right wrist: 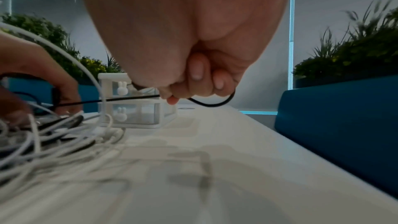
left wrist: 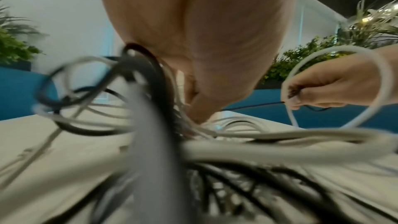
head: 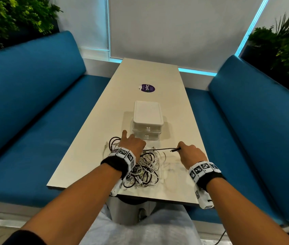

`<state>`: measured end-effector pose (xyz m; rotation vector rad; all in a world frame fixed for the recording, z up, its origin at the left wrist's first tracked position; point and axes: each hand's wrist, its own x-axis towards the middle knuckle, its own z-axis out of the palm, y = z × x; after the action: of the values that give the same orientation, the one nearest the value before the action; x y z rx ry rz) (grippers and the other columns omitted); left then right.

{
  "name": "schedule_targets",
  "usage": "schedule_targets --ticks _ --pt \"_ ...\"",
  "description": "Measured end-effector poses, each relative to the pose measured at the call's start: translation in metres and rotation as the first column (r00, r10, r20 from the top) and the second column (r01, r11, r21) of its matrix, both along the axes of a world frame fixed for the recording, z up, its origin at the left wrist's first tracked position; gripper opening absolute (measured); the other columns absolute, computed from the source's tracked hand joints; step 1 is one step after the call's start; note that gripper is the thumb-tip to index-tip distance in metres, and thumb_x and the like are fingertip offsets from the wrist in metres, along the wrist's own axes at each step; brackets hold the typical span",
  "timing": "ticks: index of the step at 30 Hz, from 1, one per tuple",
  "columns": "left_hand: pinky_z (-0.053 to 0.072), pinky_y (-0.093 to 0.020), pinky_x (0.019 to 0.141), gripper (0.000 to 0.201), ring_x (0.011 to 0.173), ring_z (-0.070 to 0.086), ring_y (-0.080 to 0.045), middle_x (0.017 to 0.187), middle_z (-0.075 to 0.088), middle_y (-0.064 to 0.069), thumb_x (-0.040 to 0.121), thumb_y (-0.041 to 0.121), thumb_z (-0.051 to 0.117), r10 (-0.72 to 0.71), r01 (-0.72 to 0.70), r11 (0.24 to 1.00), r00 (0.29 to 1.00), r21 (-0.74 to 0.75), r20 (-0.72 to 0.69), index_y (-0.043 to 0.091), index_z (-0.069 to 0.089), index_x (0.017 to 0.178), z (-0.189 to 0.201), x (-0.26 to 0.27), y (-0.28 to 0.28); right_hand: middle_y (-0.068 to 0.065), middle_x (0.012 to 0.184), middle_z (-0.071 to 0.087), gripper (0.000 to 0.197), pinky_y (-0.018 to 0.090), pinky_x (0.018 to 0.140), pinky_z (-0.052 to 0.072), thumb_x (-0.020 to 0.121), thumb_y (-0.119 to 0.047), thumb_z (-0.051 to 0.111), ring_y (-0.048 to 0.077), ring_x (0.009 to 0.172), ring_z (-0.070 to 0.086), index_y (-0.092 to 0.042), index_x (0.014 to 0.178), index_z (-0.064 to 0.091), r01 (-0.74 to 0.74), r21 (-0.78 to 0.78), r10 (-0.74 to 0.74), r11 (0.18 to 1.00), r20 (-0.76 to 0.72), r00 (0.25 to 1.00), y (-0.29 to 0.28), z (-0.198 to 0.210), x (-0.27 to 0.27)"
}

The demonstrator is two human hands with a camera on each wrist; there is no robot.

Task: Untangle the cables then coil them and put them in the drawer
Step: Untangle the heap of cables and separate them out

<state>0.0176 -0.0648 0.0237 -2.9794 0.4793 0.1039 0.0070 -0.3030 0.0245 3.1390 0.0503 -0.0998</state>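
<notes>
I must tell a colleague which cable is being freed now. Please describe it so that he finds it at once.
On the long pale table, before the white drawer box, lies a tangle of cables. One thin black cable stretches taut from it to the right hand, which pinches its end; the others lie slack.

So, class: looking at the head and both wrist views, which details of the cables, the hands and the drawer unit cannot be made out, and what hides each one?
- Left hand fingertips: head view, hidden behind the hand; left wrist view, blurred by close cables.
- Cable tangle: the number of cables; overlapping loops, partly under the left wrist.
- Black cable: its far end vanishes into the tangle.
- Drawer unit: its contents; the fronts look closed, and the right wrist view is too hazy.
</notes>
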Motion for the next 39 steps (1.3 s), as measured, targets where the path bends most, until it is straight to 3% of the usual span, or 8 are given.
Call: schedule_targets --ticks 6,9,16,19,26,29,33,39 --pt "0.015 -0.053 0.117 0.044 0.131 0.038 -0.034 0.147 0.033 -0.011 0.084 0.016 0.061 0.034 -0.031 0.996 0.999 -0.084 0.031 0.013 0.055 0.128 -0.022 -0.017 -0.027 0.007 0.085 0.056 0.021 0.034 0.059 0.046 0.099 -0.022 0.036 0.029 0.071 0.056 -0.017 0.117 0.047 0.093 0.102 -0.091 0.990 -0.028 0.995 0.008 -0.005 -0.001" --pt "0.015 -0.047 0.117 0.039 0.130 0.044 -0.031 0.152 0.031 -0.009 0.095 0.024 0.047 0.031 -0.041 0.974 0.998 -0.225 -0.046 0.011 0.050 0.132 -0.028 -0.016 -0.027 0.014 0.097 0.061 0.043 0.036 0.067 0.047 0.099 -0.022 0.037 0.035 0.083 0.061 -0.026 0.142 0.036 0.076 0.229 -0.072 0.971 -0.023 0.997 0.016 -0.006 -0.002" --pt "0.027 -0.050 0.102 0.026 0.105 0.056 -0.033 0.113 0.051 -0.010 0.099 0.032 0.044 0.084 -0.078 0.986 0.996 -0.146 0.034 0.026 0.056 0.121 -0.034 -0.009 -0.026 0.017 0.088 0.067 0.059 0.040 0.068 0.050 0.097 -0.019 0.038 0.035 0.076 0.061 -0.028 0.153 0.020 -0.237 0.350 0.217 0.906 0.096 0.971 0.058 -0.004 -0.008" --pt "0.027 -0.051 0.101 0.028 0.110 0.054 -0.033 0.112 0.055 -0.009 0.098 0.032 0.046 0.094 -0.090 0.993 0.995 -0.081 0.041 0.026 0.052 0.125 -0.036 -0.006 -0.026 0.014 0.080 0.066 0.059 0.041 0.065 0.052 0.096 -0.025 0.039 0.031 0.069 0.060 -0.035 0.151 0.020 -0.276 0.331 0.254 0.902 0.109 0.961 0.060 -0.005 -0.009" --pt "0.028 -0.048 0.100 0.031 0.108 0.056 -0.032 0.111 0.056 -0.010 0.102 0.037 0.039 0.046 -0.040 0.994 0.998 -0.098 0.053 0.029 0.047 0.131 -0.035 -0.005 -0.022 0.009 0.114 0.069 0.031 0.035 0.092 0.049 0.097 -0.023 0.048 0.028 0.107 0.062 -0.023 0.125 0.061 -0.215 0.432 0.223 0.876 0.032 0.974 0.057 -0.014 0.006" --pt "0.027 -0.046 0.096 0.020 0.092 0.061 -0.030 0.101 0.059 -0.007 0.102 0.031 0.040 -0.035 0.049 0.983 0.996 -0.179 0.077 0.024 0.044 0.120 -0.033 -0.008 -0.018 0.010 0.103 0.071 0.023 0.031 0.081 0.048 0.095 -0.018 0.049 0.028 0.097 0.064 -0.019 0.107 0.069 -0.181 0.442 0.222 0.878 -0.041 0.974 0.056 -0.018 0.011" --pt "0.030 -0.046 0.096 0.040 0.090 0.064 -0.031 0.105 0.066 -0.007 0.098 0.035 0.050 -0.023 0.030 0.938 0.999 -0.344 0.024 0.011 0.034 0.126 -0.038 -0.004 -0.012 0.010 0.096 0.071 0.021 0.038 0.077 0.052 0.096 -0.017 0.046 0.030 0.088 0.064 -0.018 0.100 0.066 -0.202 0.420 0.235 0.885 -0.028 0.972 0.051 -0.020 0.013" --pt "0.023 -0.044 0.091 0.031 0.103 0.055 -0.025 0.100 0.070 -0.001 0.098 0.049 0.045 -0.058 0.061 0.978 0.998 -0.202 0.025 0.026 0.066 0.100 -0.045 0.004 0.005 0.008 0.091 0.067 0.018 0.037 0.067 0.053 0.098 -0.024 0.046 0.027 0.074 0.061 -0.023 0.101 0.064 -0.055 0.290 0.067 0.956 -0.030 0.997 0.006 -0.015 0.022"
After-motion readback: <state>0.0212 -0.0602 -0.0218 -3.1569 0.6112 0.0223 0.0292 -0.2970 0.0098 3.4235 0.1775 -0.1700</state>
